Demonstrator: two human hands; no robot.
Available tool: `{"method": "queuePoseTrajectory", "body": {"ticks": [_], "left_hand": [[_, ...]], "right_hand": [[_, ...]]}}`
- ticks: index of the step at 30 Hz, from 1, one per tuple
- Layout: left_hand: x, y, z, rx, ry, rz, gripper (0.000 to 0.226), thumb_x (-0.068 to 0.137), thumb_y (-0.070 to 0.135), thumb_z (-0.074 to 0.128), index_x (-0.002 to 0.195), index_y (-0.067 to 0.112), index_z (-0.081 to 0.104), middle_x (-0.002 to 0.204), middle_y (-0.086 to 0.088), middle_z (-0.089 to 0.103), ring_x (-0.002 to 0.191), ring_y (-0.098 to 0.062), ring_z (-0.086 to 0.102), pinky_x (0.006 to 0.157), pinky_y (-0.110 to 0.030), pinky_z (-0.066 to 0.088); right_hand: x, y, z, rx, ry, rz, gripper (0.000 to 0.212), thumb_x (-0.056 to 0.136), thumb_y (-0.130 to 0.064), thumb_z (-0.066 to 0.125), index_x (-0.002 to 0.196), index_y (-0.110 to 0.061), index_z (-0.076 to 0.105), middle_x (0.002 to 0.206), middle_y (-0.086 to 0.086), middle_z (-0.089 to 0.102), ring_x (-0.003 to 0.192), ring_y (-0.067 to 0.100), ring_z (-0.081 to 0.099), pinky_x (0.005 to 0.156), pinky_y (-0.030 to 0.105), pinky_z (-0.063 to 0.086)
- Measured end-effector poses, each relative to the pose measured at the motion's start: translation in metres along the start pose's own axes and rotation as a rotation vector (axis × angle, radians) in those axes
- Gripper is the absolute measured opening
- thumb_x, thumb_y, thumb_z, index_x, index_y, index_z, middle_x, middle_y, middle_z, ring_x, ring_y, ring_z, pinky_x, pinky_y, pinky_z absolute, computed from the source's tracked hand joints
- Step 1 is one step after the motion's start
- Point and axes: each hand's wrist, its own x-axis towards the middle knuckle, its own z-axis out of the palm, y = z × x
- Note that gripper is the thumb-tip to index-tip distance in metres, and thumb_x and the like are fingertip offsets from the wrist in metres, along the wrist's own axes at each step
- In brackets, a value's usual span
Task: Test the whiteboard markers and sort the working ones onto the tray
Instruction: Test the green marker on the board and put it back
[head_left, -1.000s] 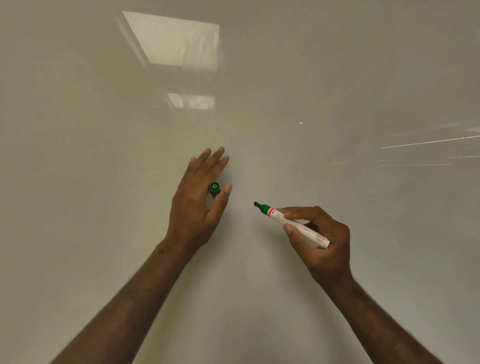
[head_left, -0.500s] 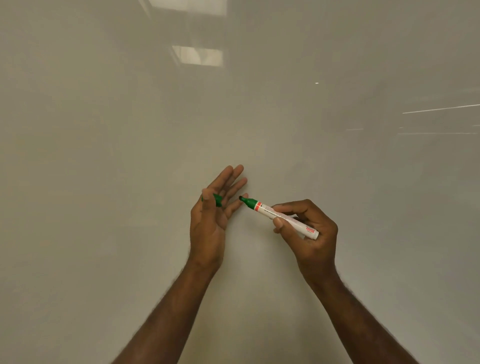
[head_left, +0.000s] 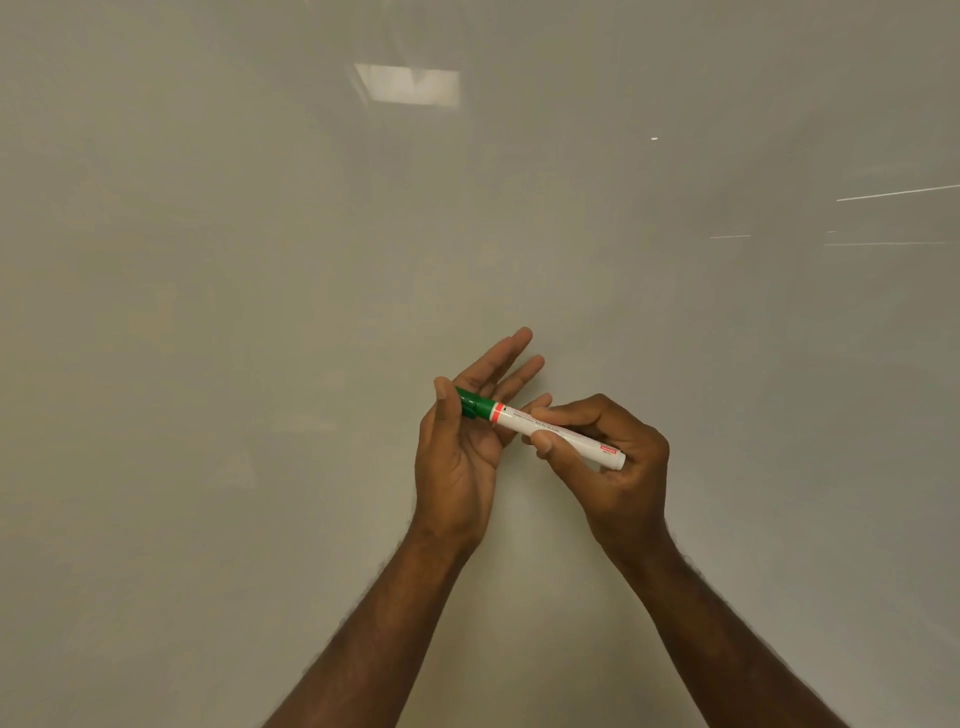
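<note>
A white marker (head_left: 558, 432) with a green front end and an orange ring is held in front of the whiteboard (head_left: 260, 312). My right hand (head_left: 608, 457) grips its white barrel between thumb and fingers. My left hand (head_left: 462, 441) pinches the green cap (head_left: 470, 402) between thumb and fingers, the other fingers stretched out. The cap sits over the marker's tip, so the tip is hidden. No tray is in view.
The whiteboard fills the whole view. A ceiling light is reflected near the top (head_left: 410, 83). Faint thin streaks (head_left: 893, 193) show at the right edge. No marks show near my hands.
My hands have come together. The marker's green tip, bare half a second ago, is now inside the cap held by my left hand. Before that, my left hand turned palm-up from the board.
</note>
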Motion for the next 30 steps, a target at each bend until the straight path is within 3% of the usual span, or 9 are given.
{"method": "queuePoseTrajectory", "body": {"ticks": [5,10,15,18,21,23,25,27,30], "left_hand": [[-0.007,-0.004,0.005,0.034,0.026,0.064,0.077,0.096,0.059,0.048,0.134,-0.007,0.052,0.141,-0.029,0.054,0.134,-0.043,0.050,0.113,-0.056,0.039],[-0.009,-0.004,0.010,0.084,0.020,0.153,0.070,0.100,0.055,0.043,0.131,-0.008,0.051,0.142,-0.030,0.052,0.134,-0.044,0.049,0.114,-0.058,0.037],[-0.007,-0.001,0.011,0.077,-0.076,0.166,0.059,0.102,0.052,0.041,0.131,0.004,0.058,0.154,-0.019,0.044,0.145,-0.038,0.038,0.117,-0.051,0.032],[-0.006,0.000,0.001,0.238,-0.084,0.146,0.061,0.103,0.056,0.033,0.139,0.010,0.053,0.153,-0.009,0.047,0.143,-0.031,0.042,0.117,-0.053,0.035],[-0.009,0.000,-0.015,0.424,-0.093,0.055,0.078,0.096,0.072,0.027,0.141,0.013,0.053,0.137,-0.008,0.063,0.129,-0.029,0.059,0.104,-0.053,0.049],[-0.010,0.001,-0.025,0.445,-0.069,-0.025,0.086,0.091,0.079,0.028,0.134,0.012,0.060,0.115,-0.013,0.073,0.103,-0.032,0.072,0.085,-0.047,0.060],[-0.012,0.001,-0.031,0.451,-0.054,-0.102,0.073,0.097,0.065,0.030,0.122,0.007,0.066,0.094,-0.018,0.076,0.077,-0.035,0.075,0.067,-0.041,0.062],[-0.015,0.000,-0.033,0.443,-0.063,-0.163,0.053,0.100,0.048,0.041,0.111,0.004,0.069,0.080,-0.019,0.074,0.064,-0.035,0.072,0.057,-0.035,0.060],[-0.021,-0.009,-0.031,0.458,-0.098,-0.190,0.033,0.095,0.032,0.058,0.111,0.005,0.069,0.085,-0.016,0.076,0.069,-0.034,0.074,0.058,-0.035,0.061]], "right_hand": [[0.002,-0.003,0.002,0.186,0.023,0.130,0.013,0.088,-0.028,0.072,0.097,-0.018,0.074,0.087,-0.002,0.078,0.067,0.023,0.075,0.058,0.034,0.061],[0.002,-0.014,0.009,0.359,0.045,0.290,0.009,0.092,-0.019,0.067,0.088,-0.015,0.074,0.072,0.009,0.076,0.055,0.026,0.071,0.051,0.030,0.058],[0.006,-0.018,0.010,0.412,0.060,0.436,0.022,0.092,-0.026,0.067,0.071,-0.021,0.071,0.054,0.013,0.063,0.037,0.022,0.054,0.042,0.024,0.048],[0.008,-0.018,0.003,0.347,0.010,0.435,0.018,0.091,-0.028,0.066,0.079,-0.015,0.071,0.056,0.010,0.064,0.040,0.021,0.055,0.044,0.025,0.049],[0.008,-0.016,-0.009,0.300,-0.048,0.404,0.020,0.089,-0.022,0.068,0.092,-0.002,0.071,0.061,0.013,0.067,0.046,0.024,0.059,0.047,0.029,0.052],[0.005,-0.012,-0.021,0.267,-0.090,0.385,0.015,0.089,-0.014,0.073,0.096,-0.001,0.072,0.065,0.015,0.069,0.050,0.027,0.061,0.049,0.031,0.053],[0.002,-0.008,-0.032,0.236,-0.142,0.388,0.013,0.086,-0.010,0.075,0.097,-0.004,0.074,0.070,0.015,0.071,0.055,0.028,0.063,0.053,0.032,0.054],[-0.003,-0.004,-0.042,0.187,-0.179,0.394,0.014,0.083,-0.004,0.077,0.097,-0.008,0.076,0.078,0.013,0.072,0.061,0.029,0.065,0.057,0.033,0.055],[-0.015,0.002,-0.053,0.105,-0.236,0.418,0.020,0.083,0.005,0.076,0.095,-0.011,0.077,0.084,0.007,0.072,0.070,0.025,0.067,0.061,0.032,0.056]]}}
